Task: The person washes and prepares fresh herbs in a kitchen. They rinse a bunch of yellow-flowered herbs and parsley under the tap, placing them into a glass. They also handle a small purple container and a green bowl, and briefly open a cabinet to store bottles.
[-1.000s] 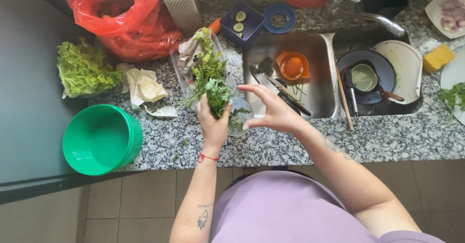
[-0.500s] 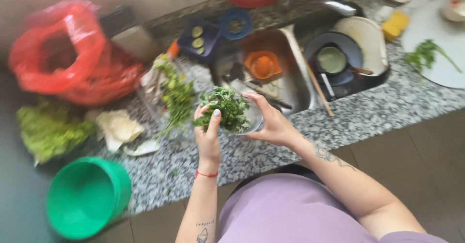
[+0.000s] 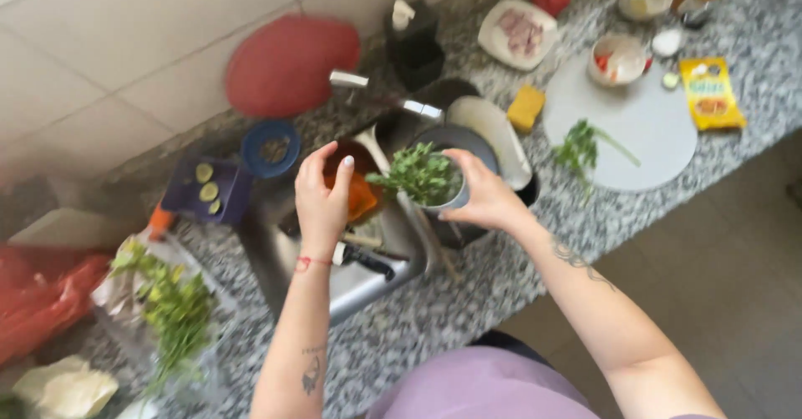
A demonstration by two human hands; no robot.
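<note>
The person is standing at the granite surface [image 3: 468, 302], holding work over the sink [image 3: 351, 289]. The right hand [image 3: 489, 198] is gripping a small bowl [image 3: 447, 195] heaped with green herbs [image 3: 418, 172]. The left hand [image 3: 322, 193] is hovering beside it, fingers loosely curled, holding nothing. The herbs appear due for rinsing, calling for a steady, level grip. Farther off, a round board [image 3: 643, 126] is carrying a loose sprig [image 3: 576, 147].

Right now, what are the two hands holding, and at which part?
The right hand holds a small bowl full of green herbs by its side wall, over the sink. The left hand holds nothing; it hangs beside the herbs.
</note>
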